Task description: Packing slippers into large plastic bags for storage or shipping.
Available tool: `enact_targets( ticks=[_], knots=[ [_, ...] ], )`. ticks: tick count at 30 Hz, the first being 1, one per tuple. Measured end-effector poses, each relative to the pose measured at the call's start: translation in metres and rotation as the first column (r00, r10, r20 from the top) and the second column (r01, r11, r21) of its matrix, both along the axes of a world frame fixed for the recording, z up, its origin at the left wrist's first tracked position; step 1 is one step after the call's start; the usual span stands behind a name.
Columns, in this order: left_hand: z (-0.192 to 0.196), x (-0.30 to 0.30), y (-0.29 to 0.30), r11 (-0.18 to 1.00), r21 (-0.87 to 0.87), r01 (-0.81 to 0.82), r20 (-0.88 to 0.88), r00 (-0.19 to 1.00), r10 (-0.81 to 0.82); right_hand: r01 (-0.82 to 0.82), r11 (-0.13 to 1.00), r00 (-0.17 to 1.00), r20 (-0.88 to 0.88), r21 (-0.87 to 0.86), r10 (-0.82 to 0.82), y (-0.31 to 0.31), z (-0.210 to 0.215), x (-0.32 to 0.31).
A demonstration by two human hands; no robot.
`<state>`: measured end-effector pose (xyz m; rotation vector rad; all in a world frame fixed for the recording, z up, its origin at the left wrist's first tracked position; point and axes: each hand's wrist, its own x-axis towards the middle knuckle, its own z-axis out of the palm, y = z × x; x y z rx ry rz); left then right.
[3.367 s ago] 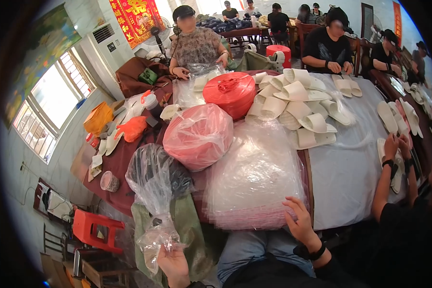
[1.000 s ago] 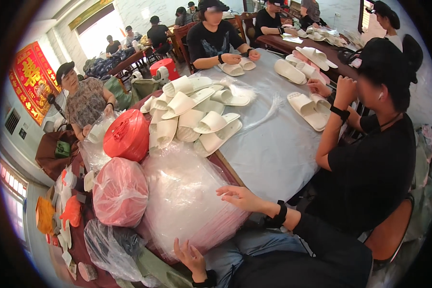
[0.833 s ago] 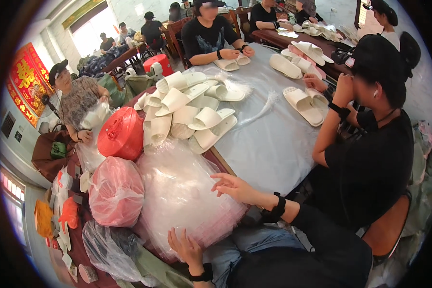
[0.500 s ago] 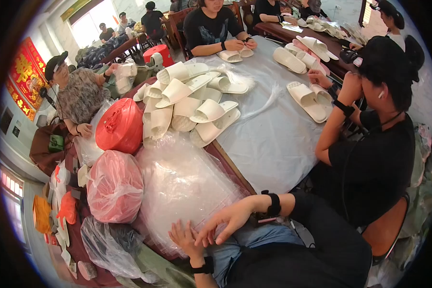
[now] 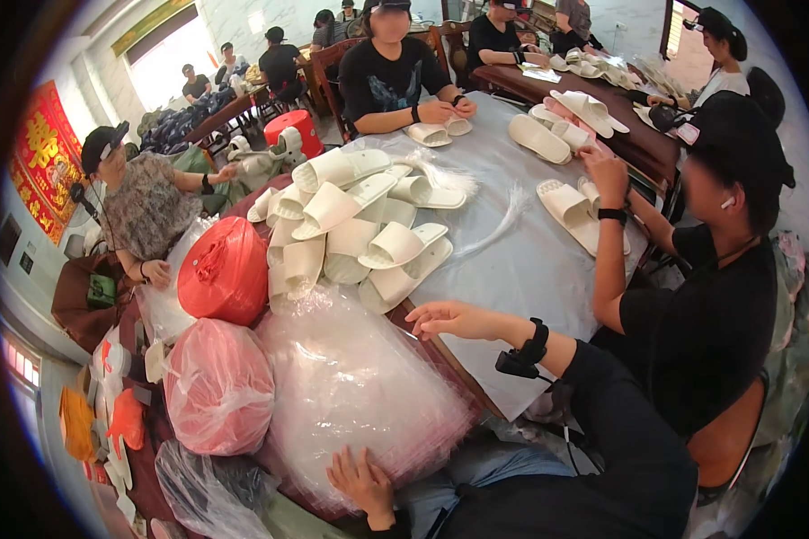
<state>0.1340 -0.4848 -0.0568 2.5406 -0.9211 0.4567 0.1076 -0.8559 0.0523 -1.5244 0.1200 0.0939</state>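
Note:
My left hand (image 5: 361, 478) lies with spread fingers on the near edge of a stack of clear plastic bags (image 5: 351, 386). Past the stack, my right hand (image 5: 448, 318) reaches out over the table's seam with loosely stretched fingers and nothing in it. Just beyond it is a heap of cream slide slippers (image 5: 325, 207), piled at various angles. The closest slippers are a pair (image 5: 403, 269) on the heap's right side, short of my fingertips. A bundle of white plastic strands (image 5: 490, 229) lies on the grey table cover right of the heap.
Left of the bags stand a red roll of plastic twine (image 5: 223, 269) and a red bundle wrapped in clear plastic (image 5: 219, 386). A co-worker (image 5: 719, 296) at right handles slippers (image 5: 568, 211); another person (image 5: 395, 81) sits across with a pair. More slippers (image 5: 593, 110) lie at the far right.
My right hand has left the spot beside my left hand and moved forward toward the slippers. My left hand is lower in view, still at the bags. The co-worker's hand has gone from the face to the slippers.

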Motion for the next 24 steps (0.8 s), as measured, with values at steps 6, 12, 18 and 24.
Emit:
enact_targets(
  ticks=[6, 12, 18, 24],
  knots=[
    [-0.003, 0.0, 0.0, 1.0, -0.014, -0.019, -0.007, 1.0, 0.019, 0.139, 0.983, 0.99, -0.005, -0.117, -0.14, -0.02, -0.013, 0.005],
    [0.022, -0.004, -0.013, 1.0, 0.001, -0.004, 0.074, 0.997, 0.004, 0.333, 0.919, 0.943, 0.088, -0.211, -0.321, -0.042, -0.034, 0.024],
    [0.019, -0.003, -0.009, 1.0, -0.002, -0.012, 0.056, 0.998, 0.012, 0.554, 0.809, 0.832, 0.102, -0.198, -0.545, -0.042, -0.026, 0.042],
    [0.002, -0.001, -0.004, 1.0, -0.011, -0.019, -0.042, 0.999, 0.019, 0.785, 0.558, 0.619, 0.353, -0.268, -0.701, -0.062, -0.068, 0.078]
  ],
)
